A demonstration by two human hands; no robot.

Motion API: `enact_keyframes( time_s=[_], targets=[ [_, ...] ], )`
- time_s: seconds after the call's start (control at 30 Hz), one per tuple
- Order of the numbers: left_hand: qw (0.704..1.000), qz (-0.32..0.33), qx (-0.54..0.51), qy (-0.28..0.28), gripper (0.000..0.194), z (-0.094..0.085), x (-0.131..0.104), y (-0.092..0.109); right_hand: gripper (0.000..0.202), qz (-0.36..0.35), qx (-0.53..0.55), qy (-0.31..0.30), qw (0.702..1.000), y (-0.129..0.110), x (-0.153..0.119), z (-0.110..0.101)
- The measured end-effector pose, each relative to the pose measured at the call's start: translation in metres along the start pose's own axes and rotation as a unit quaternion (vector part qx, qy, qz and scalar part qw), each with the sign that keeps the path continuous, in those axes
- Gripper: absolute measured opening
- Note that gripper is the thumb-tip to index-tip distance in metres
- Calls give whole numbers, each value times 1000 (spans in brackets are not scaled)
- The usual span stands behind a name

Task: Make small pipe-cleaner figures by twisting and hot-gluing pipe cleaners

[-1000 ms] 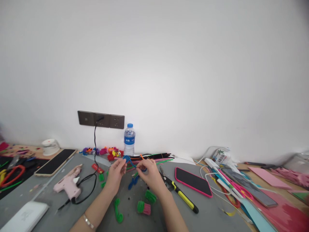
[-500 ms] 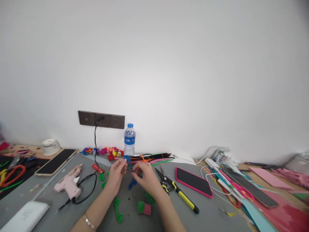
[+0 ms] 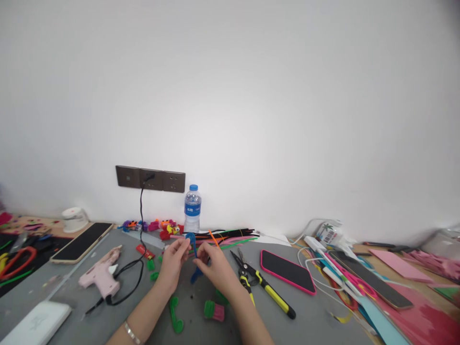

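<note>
Between both hands is a blue pipe cleaner (image 3: 194, 247), curled at its top end. My left hand (image 3: 174, 258) pinches the curled end between thumb and fingertips. With closed fingers my right hand (image 3: 211, 261) grips the strand lower down, its fingertips partly hidden. Another blue fuzzy piece (image 3: 196, 275) shows just below the hands; whether it joins the strand I cannot tell. On the grey mat nearer me lie a green curled pipe cleaner piece (image 3: 176, 315) and a green and pink fuzzy piece (image 3: 214, 311).
Yellow-black pliers (image 3: 269, 290) and a pink-cased phone (image 3: 287, 271) lie to the right. A pink glue gun (image 3: 102, 275) with a black cord is at the left. Behind the hands stand a water bottle (image 3: 193, 209) and a bundle of pipe cleaners (image 3: 237, 235).
My right hand has shifted slightly left, closer to my left hand. The lower blue piece is now more covered by it. Both hands keep their grip on the blue strand.
</note>
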State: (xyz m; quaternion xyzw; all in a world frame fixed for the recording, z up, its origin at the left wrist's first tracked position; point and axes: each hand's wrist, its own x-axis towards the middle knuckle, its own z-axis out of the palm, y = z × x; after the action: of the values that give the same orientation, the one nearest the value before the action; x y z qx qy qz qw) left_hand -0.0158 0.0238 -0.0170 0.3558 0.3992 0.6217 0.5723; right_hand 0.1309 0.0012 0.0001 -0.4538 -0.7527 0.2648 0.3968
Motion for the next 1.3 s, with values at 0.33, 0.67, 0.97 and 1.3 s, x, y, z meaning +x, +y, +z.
enact_keyframes(
  time_s=[0.33, 0.67, 0.97, 1.3],
  targets=[
    [995, 41, 86, -6, 40, 1, -2, -1, 15, 19, -8, -11, 1000, 0, 0, 3],
    [998, 26, 65, -3, 39, 4, -4, -1, 13, 51, 22, 23, 998, 4, 2, 11],
    [997, 41, 67, -3, 39, 4, -5, -2, 25, 95, 175, 19, 980, 7, 7, 14],
    [994, 56, 94, -2, 39, 7, -7, 2, 30, 111, 340, 1, 934, 12, 10, 18]
  ],
)
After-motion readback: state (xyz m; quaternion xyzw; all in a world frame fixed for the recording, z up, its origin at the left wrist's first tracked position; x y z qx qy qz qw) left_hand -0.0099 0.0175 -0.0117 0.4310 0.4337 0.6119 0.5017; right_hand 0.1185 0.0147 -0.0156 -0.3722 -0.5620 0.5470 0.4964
